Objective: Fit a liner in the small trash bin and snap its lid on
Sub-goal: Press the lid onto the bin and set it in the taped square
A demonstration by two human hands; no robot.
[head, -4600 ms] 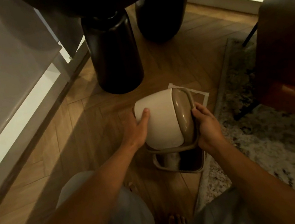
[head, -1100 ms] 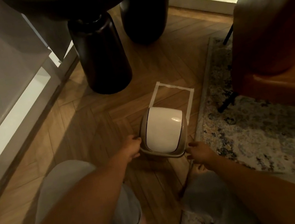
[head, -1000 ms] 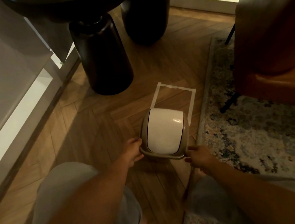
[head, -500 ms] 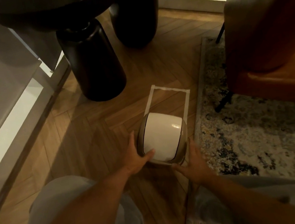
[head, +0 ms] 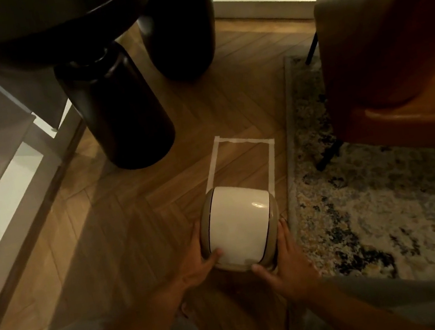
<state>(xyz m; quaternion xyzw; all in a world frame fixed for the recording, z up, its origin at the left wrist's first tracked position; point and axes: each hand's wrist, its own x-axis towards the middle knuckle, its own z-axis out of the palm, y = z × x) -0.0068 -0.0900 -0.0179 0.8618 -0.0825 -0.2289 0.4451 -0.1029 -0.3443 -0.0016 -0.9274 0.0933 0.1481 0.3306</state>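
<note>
The small trash bin stands upright on the wood floor, and from above I see mostly its lid (head: pixel 239 226): a cream swing flap in a tan frame. The lid sits on top of the bin. My left hand (head: pixel 199 264) presses against the lid's left side with the thumb on the flap's near corner. My right hand (head: pixel 283 263) cups the lid's right near corner. The bin body and any liner are hidden under the lid.
A white tape rectangle (head: pixel 238 158) marks the floor just beyond the bin. Two dark round pedestals (head: pixel 119 109) stand farther back. A patterned rug (head: pixel 392 206) lies right, with a brown armchair (head: pixel 393 46) on it. A grey wall with skirting runs along the left.
The lid, held tilted in both hands 4.6 s ago, now sits on the bin. In the last second both hands moved from the rim's near edge up onto the lid's sides.
</note>
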